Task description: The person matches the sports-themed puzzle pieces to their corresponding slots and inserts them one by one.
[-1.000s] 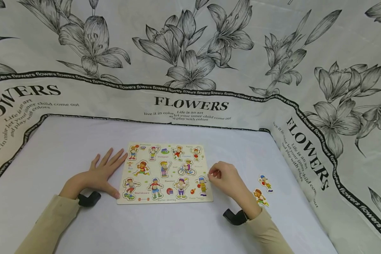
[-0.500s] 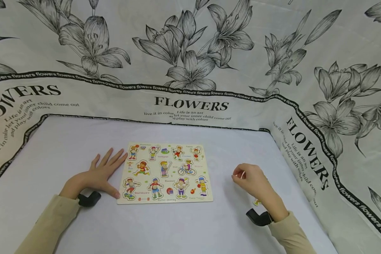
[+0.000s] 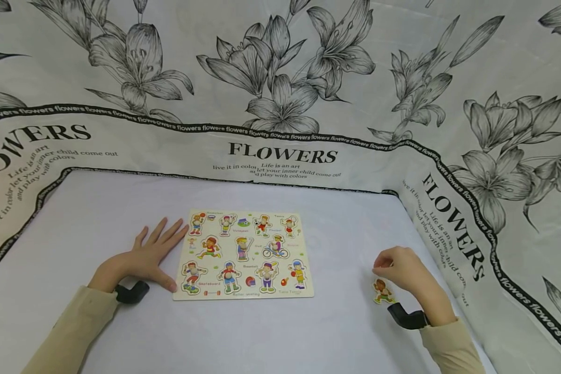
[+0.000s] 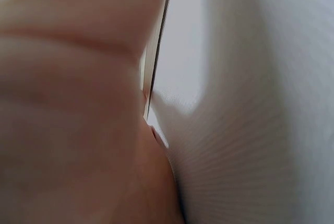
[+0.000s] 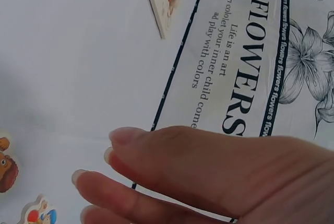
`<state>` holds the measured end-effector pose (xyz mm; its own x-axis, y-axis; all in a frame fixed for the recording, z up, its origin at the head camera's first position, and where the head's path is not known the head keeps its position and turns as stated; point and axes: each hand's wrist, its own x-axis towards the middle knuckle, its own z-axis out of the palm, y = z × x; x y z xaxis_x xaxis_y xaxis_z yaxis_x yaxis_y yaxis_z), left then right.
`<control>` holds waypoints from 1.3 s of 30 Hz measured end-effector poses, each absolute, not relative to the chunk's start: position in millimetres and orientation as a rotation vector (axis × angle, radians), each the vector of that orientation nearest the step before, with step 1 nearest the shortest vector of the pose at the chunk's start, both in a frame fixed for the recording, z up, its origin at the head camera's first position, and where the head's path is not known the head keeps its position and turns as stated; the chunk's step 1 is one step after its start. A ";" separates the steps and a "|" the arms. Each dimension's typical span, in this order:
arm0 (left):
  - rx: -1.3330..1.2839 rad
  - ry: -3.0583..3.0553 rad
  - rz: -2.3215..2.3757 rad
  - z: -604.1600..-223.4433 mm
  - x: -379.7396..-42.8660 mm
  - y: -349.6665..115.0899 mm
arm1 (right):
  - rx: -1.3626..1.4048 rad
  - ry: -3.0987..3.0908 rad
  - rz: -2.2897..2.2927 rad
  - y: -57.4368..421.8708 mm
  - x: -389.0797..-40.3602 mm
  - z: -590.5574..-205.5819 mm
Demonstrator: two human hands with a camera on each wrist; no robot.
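A cream puzzle board (image 3: 257, 259) with several sports-child figures lies flat on the white-covered table. My left hand (image 3: 149, 257) rests palm down at its left side, fingers spread, with fingertips and thumb right at the edge. My left palm (image 4: 68, 104) fills much of the left wrist view. To the right of the board, my right hand (image 3: 404, 270) hovers over the loose pieces, fingers loosely bent and holding nothing. Below its fingertips lies a running-child puzzle piece (image 3: 382, 292). A blue-capped puzzle piece (image 5: 40, 212) shows in the right wrist view; my hand hides it in the head view.
A white cloth with black flower drawings and lettering (image 3: 282, 153) rises behind and beside the table. Black curved wrist mounts (image 3: 408, 318) sit under both wrists. Bare white tabletop (image 3: 341, 234) stretches between the board and the right hand.
My right hand has moved right, from the board's right edge to over the loose pieces, covering the blue-capped one. The left hand and board have stayed put.
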<state>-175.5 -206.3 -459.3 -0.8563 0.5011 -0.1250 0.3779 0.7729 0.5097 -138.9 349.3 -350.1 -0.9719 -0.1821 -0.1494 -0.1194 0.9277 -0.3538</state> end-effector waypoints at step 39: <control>0.713 2.740 0.743 -470.9 -177.2 -209.7 | 0.018 2.813 -0.503 370.5 -130.8 -391.5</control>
<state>-177.2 -209.7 -470.9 -0.8599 0.5047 -0.0768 0.3968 0.7554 0.5215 -130.8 370.5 -391.5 -0.9599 -0.0374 -0.2779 0.0612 0.9392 -0.3378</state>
